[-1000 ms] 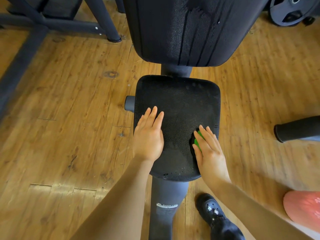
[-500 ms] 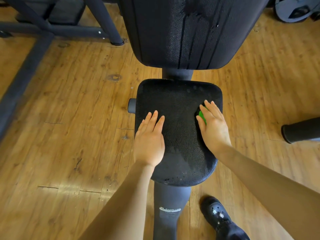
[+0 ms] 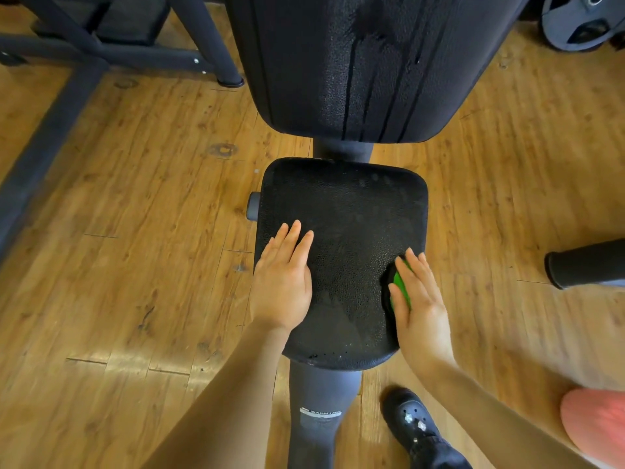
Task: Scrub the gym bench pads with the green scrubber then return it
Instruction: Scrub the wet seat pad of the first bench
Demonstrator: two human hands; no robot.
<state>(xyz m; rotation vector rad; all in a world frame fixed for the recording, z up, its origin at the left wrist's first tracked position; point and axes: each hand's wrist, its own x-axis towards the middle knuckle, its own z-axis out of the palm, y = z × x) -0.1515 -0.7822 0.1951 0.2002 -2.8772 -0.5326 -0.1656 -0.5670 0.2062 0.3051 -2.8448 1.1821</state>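
Observation:
The black textured seat pad (image 3: 345, 231) lies in the middle of the view, with the larger black back pad (image 3: 355, 62) rising beyond it, streaked with wet lines. My left hand (image 3: 280, 282) rests flat on the seat's left side, fingers straight. Over at the seat's right edge, my right hand (image 3: 422, 306) presses the green scrubber (image 3: 400, 282) down with straight fingers. The thumb lies along the scrubber's left side. Only a green strip shows between thumb and index finger; the rest is hidden under the hand.
A grey bench post (image 3: 318, 401) runs toward me under the seat. My black shoe (image 3: 416, 424) stands on the wooden floor to its right. A black foam handle (image 3: 588, 264) juts in at right, a weight plate (image 3: 581, 22) sits top right, and dark frame legs (image 3: 203, 38) stand top left.
My right hand slid the scrubber forward along the seat's right side, then back toward the near edge. My left hand stayed flat in the same place.

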